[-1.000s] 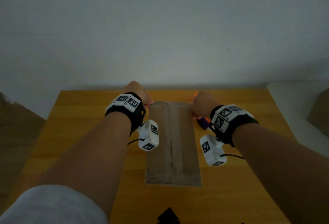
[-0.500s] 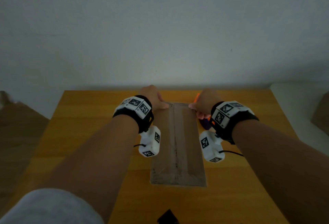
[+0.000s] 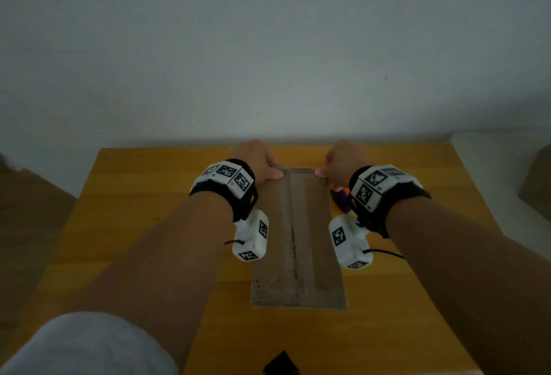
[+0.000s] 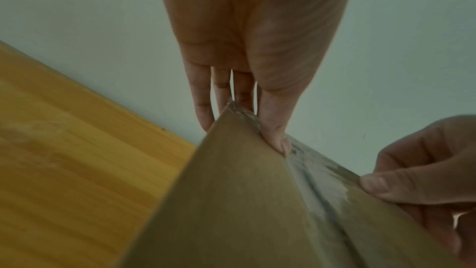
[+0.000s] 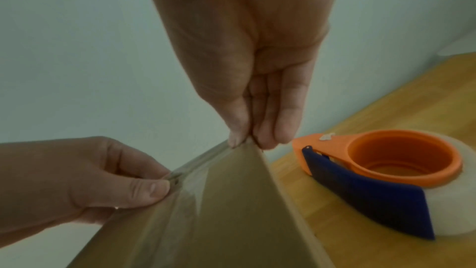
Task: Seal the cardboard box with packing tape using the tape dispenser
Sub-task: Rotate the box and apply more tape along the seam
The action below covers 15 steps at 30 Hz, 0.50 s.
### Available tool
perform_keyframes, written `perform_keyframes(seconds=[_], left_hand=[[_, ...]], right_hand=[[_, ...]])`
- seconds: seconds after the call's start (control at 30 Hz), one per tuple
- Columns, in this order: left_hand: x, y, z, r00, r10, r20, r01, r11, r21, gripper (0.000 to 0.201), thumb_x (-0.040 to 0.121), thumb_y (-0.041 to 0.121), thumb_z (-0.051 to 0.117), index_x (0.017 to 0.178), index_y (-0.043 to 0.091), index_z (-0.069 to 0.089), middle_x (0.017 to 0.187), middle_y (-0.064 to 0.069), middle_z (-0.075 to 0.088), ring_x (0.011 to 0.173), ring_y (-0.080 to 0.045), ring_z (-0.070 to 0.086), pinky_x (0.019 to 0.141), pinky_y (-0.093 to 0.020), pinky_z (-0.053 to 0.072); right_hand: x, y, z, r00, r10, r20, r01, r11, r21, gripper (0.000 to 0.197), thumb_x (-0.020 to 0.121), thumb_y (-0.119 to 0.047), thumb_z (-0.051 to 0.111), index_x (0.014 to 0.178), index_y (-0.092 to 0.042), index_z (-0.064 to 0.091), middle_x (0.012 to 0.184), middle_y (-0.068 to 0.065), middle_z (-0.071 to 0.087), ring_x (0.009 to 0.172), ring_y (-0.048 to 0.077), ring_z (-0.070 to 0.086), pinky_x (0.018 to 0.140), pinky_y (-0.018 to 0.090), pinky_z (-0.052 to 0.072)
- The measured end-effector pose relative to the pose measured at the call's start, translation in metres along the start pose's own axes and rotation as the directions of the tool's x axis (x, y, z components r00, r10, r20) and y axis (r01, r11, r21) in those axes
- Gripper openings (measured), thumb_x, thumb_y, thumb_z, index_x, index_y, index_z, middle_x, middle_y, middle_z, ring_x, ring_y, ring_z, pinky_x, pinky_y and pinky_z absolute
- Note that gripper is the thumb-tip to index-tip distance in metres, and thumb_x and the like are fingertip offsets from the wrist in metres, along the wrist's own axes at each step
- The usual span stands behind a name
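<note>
A flat brown cardboard box [image 3: 298,240] lies lengthwise on the wooden table [image 3: 149,210], with a strip of clear tape [image 3: 296,225] along its centre seam. My left hand [image 3: 272,170] pinches the far left corner, thumb on top and fingers behind, as the left wrist view shows [image 4: 244,129]. My right hand [image 3: 323,170] pinches the far right corner [image 5: 253,140] the same way. The orange and blue tape dispenser [image 5: 373,170], holding a clear roll, lies on the table just right of the box. In the head view my right wrist mostly hides the dispenser [image 3: 343,198].
A pale wall rises right behind the table's far edge. A small black object [image 3: 280,364] sits at the near edge. A white surface [image 3: 507,166] adjoins the table on the right, and a brown shape [image 3: 536,181] shows at the frame's right edge.
Both hands have closed in along the far edge and now pinch its two corners. The left hand moved right the most. The dispenser has stayed put.
</note>
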State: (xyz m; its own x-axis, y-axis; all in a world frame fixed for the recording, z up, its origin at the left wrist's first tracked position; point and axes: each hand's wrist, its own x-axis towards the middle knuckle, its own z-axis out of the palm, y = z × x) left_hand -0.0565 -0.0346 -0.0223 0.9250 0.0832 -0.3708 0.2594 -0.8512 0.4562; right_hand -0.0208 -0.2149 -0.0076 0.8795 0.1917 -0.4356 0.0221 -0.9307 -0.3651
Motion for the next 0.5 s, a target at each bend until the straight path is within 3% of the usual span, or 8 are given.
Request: perform_keyframes(seconds=[0.1, 0.23, 0.3, 0.37, 0.43, 0.5], left_hand=[[-0.001, 0.002, -0.001, 1.0, 0.002, -0.018, -0.002, 1.0, 0.021, 0.035, 0.08, 0.036, 0.072, 0.107, 0.014, 0.073, 0.113, -0.005, 0.071, 0.103, -0.021, 0.065, 0.089, -0.03, 0.05], [-0.004, 0.007, -0.004, 0.999, -0.032, -0.005, 0.032, 0.997, 0.065, 0.032, 0.082, 0.035, 0.071, 0.103, 0.012, 0.074, 0.108, -0.004, 0.071, 0.098, -0.023, 0.066, 0.081, -0.029, 0.051], [-0.004, 0.008, -0.007, 0.994, -0.103, -0.041, 0.108, 0.985, 0.136, 0.022, 0.085, 0.032, 0.067, 0.081, 0.01, 0.071, 0.083, -0.006, 0.068, 0.075, -0.022, 0.064, 0.063, -0.027, 0.048], [-0.009, 0.004, -0.014, 0.968, -0.196, -0.159, 0.225, 0.956, 0.19, 0.032, 0.089, 0.024, 0.059, 0.06, 0.01, 0.053, 0.062, -0.005, 0.054, 0.054, -0.02, 0.051, 0.053, -0.025, 0.04], [-0.014, -0.004, -0.022, 0.945, -0.231, -0.231, 0.282, 0.934, 0.221, 0.031, 0.09, 0.018, 0.054, 0.061, 0.009, 0.052, 0.071, -0.008, 0.06, 0.06, -0.023, 0.053, 0.06, -0.028, 0.042], [-0.013, -0.011, -0.026, 0.948, -0.232, -0.218, 0.273, 0.945, 0.18, 0.021, 0.091, 0.022, 0.053, 0.084, 0.007, 0.064, 0.101, -0.013, 0.068, 0.083, -0.029, 0.061, 0.071, -0.032, 0.046]], right_hand=[[-0.003, 0.002, -0.001, 1.0, -0.003, 0.016, 0.001, 0.997, 0.072, 0.038, 0.089, -0.029, 0.064, 0.079, 0.006, 0.074, 0.075, 0.017, 0.074, 0.069, 0.029, 0.072, 0.074, 0.038, 0.061], [-0.009, 0.005, -0.003, 0.989, 0.068, 0.133, -0.085, 0.988, 0.126, 0.05, 0.094, -0.036, 0.054, 0.059, -0.001, 0.061, 0.055, 0.011, 0.061, 0.046, 0.022, 0.055, 0.053, 0.032, 0.051], [-0.013, 0.008, -0.007, 0.979, 0.098, 0.178, -0.131, 0.975, 0.181, 0.055, 0.096, -0.04, 0.05, 0.057, -0.002, 0.058, 0.053, 0.011, 0.059, 0.045, 0.024, 0.054, 0.052, 0.031, 0.049], [-0.018, 0.013, -0.013, 0.979, 0.119, 0.166, -0.153, 0.966, 0.21, 0.055, 0.096, -0.044, 0.047, 0.069, 0.0, 0.065, 0.06, 0.013, 0.065, 0.053, 0.027, 0.061, 0.064, 0.036, 0.057], [-0.025, 0.018, -0.02, 0.981, 0.135, 0.14, -0.164, 0.96, 0.227, 0.058, 0.095, -0.048, 0.045, 0.083, 0.003, 0.069, 0.074, 0.016, 0.071, 0.067, 0.031, 0.067, 0.075, 0.04, 0.058], [-0.029, 0.022, -0.025, 0.98, 0.157, 0.121, -0.179, 0.961, 0.21, 0.064, 0.093, -0.053, 0.045, 0.094, 0.006, 0.069, 0.087, 0.019, 0.073, 0.08, 0.034, 0.069, 0.082, 0.042, 0.057]])
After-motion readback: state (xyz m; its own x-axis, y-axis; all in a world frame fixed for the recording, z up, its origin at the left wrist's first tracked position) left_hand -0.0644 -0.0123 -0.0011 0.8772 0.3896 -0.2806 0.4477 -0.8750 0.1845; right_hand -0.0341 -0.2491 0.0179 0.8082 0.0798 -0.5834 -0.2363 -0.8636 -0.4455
